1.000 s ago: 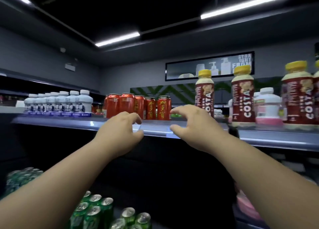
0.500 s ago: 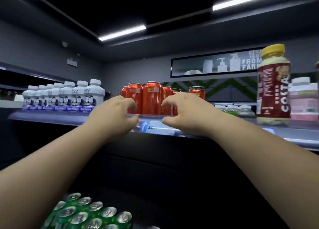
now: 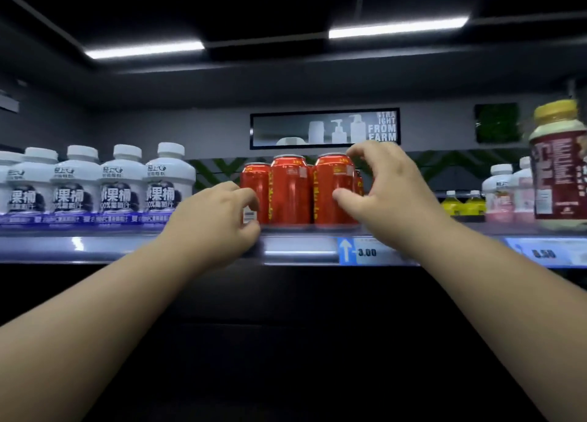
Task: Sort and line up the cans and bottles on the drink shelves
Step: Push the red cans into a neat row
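Observation:
Three red cans stand in a tight cluster on the top shelf [image 3: 295, 251], with more red cans hidden behind them. My left hand [image 3: 216, 221] grips the left red can [image 3: 254, 180] low on its side, fingers curled round it. My right hand [image 3: 384, 186] holds the right red can [image 3: 330, 173], thumb on its front and fingers arched round its upper right side. The middle red can [image 3: 289, 189] stands untouched between them.
A row of white juice bottles [image 3: 120, 183] lines the shelf to the left of the cans. To the right are small yellow bottles [image 3: 463, 202], pale pink bottles [image 3: 508, 196] and a tall yellow-capped coffee bottle [image 3: 557, 164]. A price tag [image 3: 365, 251] marks the shelf edge.
Both hands rose from the shelf edge and closed on the outer red cans. The view has moved closer and further right, so the green cans below are out of sight.

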{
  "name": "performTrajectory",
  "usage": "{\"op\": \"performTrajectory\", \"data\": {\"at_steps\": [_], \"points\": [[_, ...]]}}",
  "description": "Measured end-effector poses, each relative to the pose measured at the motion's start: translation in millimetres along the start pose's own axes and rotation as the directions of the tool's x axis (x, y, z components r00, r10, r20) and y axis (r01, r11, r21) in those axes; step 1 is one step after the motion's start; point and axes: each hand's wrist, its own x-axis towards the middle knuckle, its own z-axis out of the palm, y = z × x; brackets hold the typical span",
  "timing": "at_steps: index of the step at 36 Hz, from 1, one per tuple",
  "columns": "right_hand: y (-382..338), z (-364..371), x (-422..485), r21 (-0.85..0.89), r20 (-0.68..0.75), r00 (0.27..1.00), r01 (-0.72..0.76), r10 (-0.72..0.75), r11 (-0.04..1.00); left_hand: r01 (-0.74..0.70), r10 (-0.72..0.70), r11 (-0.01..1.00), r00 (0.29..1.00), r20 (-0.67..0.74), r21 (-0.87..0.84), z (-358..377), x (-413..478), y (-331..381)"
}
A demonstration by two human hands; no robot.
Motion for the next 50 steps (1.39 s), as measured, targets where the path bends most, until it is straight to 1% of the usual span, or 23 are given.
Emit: {"op": "performTrajectory", "data": {"at_steps": [2, 4, 7, 10, 13, 15, 18, 20, 23, 25, 26, 28, 30, 31, 32, 35, 38, 42, 44, 48, 50], "points": [[-13, 7, 3, -0.069, 0.021, 1.0, 0.001, 0.001, 0.998, 0.006, -0.005, 1.0, 1.0, 0.005, -0.023, 1, 5, -12], [-23, 13, 7, -0.16, 0.041, 0.999, -0.006, 0.012, 0.987, 0.004, -0.005, 0.999, 1.0, -0.021, -0.045, 3, 10, -20], [-32, 24, 14, -0.264, 0.054, 0.997, -0.035, 0.05, 0.964, 0.043, -0.049, 0.991, 0.998, -0.044, -0.128, 5, 19, -27], [-33, 34, 16, -0.263, 0.105, 0.981, -0.13, 0.163, 0.956, 0.1, -0.105, 0.966, 0.995, -0.005, -0.24, 10, 29, -28], [-28, 39, 16, -0.154, 0.158, 0.958, -0.216, 0.24, 0.964, 0.137, -0.128, 0.922, 0.991, 0.047, -0.362, 19, 37, -25], [-23, 37, 17, -0.151, 0.145, 0.954, -0.241, 0.263, 0.959, 0.141, -0.12, 0.902, 0.99, 0.076, -0.407, 25, 40, -23], [-10, 27, 15, -0.218, 0.087, 0.94, -0.305, 0.33, 0.927, 0.116, -0.078, 0.903, 0.991, 0.11, -0.413, 33, 47, -27], [1, 21, 12, -0.268, 0.04, 0.924, -0.357, 0.381, 0.895, 0.115, -0.045, 0.877, 0.986, 0.158, -0.466, 35, 51, -30], [10, 19, 10, -0.293, 0.023, 0.9, -0.41, 0.436, 0.864, 0.128, -0.021, 0.846, 0.978, 0.208, -0.517, 37, 55, -33], [4, 23, 10, -0.343, 0.0, 0.904, -0.401, 0.427, 0.849, 0.124, -0.03, 0.839, 0.983, 0.183, -0.53, 37, 57, -34], [-2, 27, 9, -0.368, -0.013, 0.917, -0.375, 0.398, 0.851, 0.121, -0.038, 0.838, 0.986, 0.164, -0.532, 37, 56, -35], [-18, 34, 9, -0.372, -0.022, 0.959, -0.272, 0.284, 0.888, 0.128, -0.065, 0.835, 0.989, 0.135, -0.535, 36, 52, -35], [-36, 41, 11, -0.337, -0.003, 0.99, -0.133, 0.14, 0.932, 0.144, -0.105, 0.828, 0.989, 0.103, -0.542, 33, 46, -34], [-44, 45, 13, -0.296, 0.021, 0.995, -0.083, 0.093, 0.952, 0.15, -0.129, 0.826, 0.989, 0.077, -0.543, 32, 43, -34], [-51, 49, 15, -0.234, 0.052, 0.995, -0.068, 0.083, 0.97, 0.157, -0.157, 0.821, 0.986, 0.047, -0.548, 31, 39, -35], [-61, 63, 20, -0.07, 0.136, 0.978, -0.15, 0.158, 0.986, 0.187, -0.243, 0.786, 0.97, -0.016, -0.589, 29, 33, -39], [-57, 72, 20, -0.011, 0.134, 0.973, -0.187, 0.187, 0.982, 0.203, -0.262, 0.777, 0.965, -0.014, -0.596, 27, 30, -40], [-49, 75, 16, 0.003, 0.114, 0.972, -0.206, 0.204, 0.979, 0.189, -0.235, 0.791, 0.972, -0.004, -0.582, 30, 31, -40], [-48, 74, 14, 0.016, 0.115, 0.973, -0.205, 0.202, 0.979, 0.18, -0.237, 0.777, 0.971, -0.015, -0.603, 32, 31, -40], [-48, 74, 12, 0.037, 0.119, 0.974, -0.201, 0.195, 0.979, 0.199, -0.232, 0.751, 0.972, 0.029, -0.63, 33, 33, -42], [-48, 74, 12, 0.034, 0.119, 0.975, -0.194, 0.188, 0.98, 0.181, -0.227, 0.772, 0.974, 0.002, -0.61, 32, 32, -40]]}}
